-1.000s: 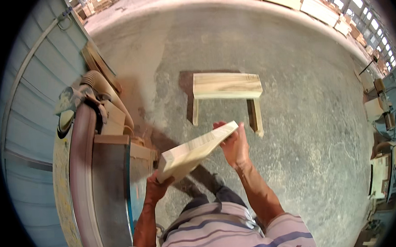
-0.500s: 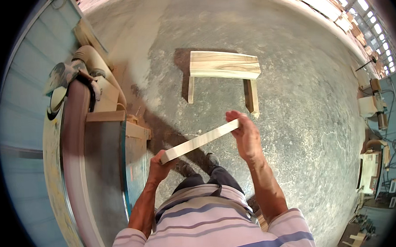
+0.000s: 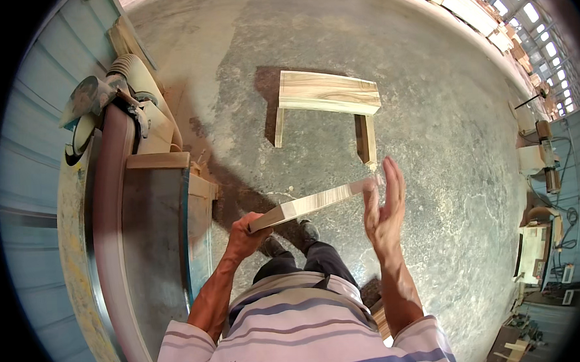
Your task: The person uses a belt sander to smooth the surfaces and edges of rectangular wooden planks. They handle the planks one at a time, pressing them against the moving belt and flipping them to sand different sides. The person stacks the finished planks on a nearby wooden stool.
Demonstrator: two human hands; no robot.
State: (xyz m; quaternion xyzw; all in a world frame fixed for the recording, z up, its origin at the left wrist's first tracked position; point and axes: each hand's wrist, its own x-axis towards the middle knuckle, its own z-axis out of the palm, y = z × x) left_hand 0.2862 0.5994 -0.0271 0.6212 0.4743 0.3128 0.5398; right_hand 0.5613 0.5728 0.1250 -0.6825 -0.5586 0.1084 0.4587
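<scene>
Along the nine o'clock side the long belt sander (image 3: 113,208) is filling the frame's edge, while the wooden bench (image 3: 328,95) is standing at twelve o'clock on the dusty concrete floor (image 3: 450,141). Between them the board (image 3: 317,202) is now tipping edge-up, having been lying flatter a second ago, which suggests its edge is being checked. The left hand (image 3: 244,238) is clamping its near end; the right hand (image 3: 383,206) is opening, fingers spread, just brushing the far end. Pale stacked boards (image 3: 470,1) are lining one o'clock; no labels are readable.

Pale board (image 3: 314,204); tan-brown streaked bench (image 3: 328,94); lilac-striped shirt (image 3: 296,323); grey floor (image 3: 443,142).
</scene>
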